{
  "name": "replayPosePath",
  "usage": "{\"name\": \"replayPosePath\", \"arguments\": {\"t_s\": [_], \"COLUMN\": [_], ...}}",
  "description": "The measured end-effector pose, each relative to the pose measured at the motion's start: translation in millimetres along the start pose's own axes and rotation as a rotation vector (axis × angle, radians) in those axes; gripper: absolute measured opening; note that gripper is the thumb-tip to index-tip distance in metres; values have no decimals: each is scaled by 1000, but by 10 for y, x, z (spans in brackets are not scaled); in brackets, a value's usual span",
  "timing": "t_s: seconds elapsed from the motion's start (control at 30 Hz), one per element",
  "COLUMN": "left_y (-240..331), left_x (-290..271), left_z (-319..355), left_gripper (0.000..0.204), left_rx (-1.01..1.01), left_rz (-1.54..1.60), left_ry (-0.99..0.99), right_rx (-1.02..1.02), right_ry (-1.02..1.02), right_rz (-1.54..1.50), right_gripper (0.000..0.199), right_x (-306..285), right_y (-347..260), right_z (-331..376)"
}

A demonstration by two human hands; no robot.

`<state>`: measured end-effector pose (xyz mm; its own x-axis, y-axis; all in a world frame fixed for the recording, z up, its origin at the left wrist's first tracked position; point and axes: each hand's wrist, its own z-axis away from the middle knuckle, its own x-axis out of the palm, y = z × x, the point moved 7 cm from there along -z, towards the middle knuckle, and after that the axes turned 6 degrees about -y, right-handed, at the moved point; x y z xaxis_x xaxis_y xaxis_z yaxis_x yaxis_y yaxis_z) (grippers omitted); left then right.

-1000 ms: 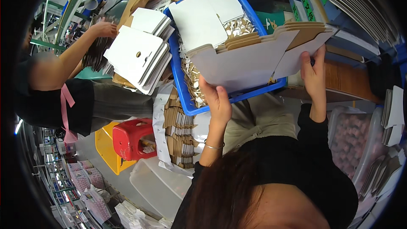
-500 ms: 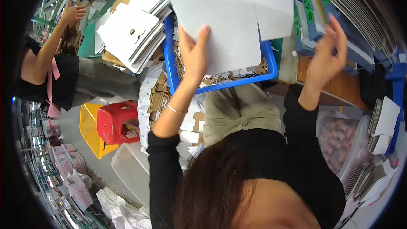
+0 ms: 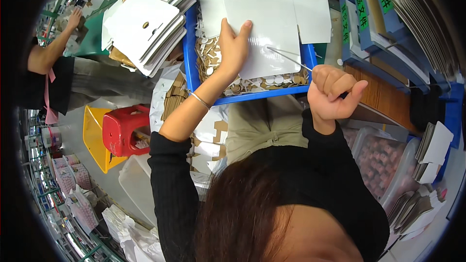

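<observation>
One white card blank (image 3: 269, 7) lies over the blue bin (image 3: 262, 96), left hand (image 3: 233, 51) gripping its left edge, right hand (image 3: 335, 90) closed on a thin metal rod (image 3: 298, 63); likely light, stiffish, slick, crease-prone at flaps, best held by edges.

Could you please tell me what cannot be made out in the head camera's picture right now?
All in the head view:
- Grip end of the thin rod: hidden inside the right hand.
- Far edge of the white cardboard: cut off by the picture's upper edge.
- Floor of the blue tray: covered by scraps and cardboard.
- Whether the co-worker's hand touches anything: too small and blurred.
</observation>
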<state>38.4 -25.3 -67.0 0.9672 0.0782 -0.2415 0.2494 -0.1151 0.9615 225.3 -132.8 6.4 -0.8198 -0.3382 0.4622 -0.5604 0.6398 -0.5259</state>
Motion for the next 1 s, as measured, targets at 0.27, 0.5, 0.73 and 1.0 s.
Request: {"name": "replayPosePath", "arguments": {"t_s": [0.27,0.5,0.73,1.0], "left_y": [-185,-77,-62,-66], "left_x": [-8,3,-9,-20], "left_z": [-13,3,-18,-85], "left_gripper": [26,26,26,26], "left_rx": [-73,-56,-36,-33], "left_rz": [-1,-90,-75,-130], "left_ry": [-3,-19,2,-18], "right_rx": [57,55,180,49], "right_ry": [-34,-93,12,58], "right_rz": [121,231,218,8], "right_gripper": [51,47,45,45], "right_x": [186,320,188,49], "right_y": [52,114,156,148], "right_z": [34,13,-46,36]}}
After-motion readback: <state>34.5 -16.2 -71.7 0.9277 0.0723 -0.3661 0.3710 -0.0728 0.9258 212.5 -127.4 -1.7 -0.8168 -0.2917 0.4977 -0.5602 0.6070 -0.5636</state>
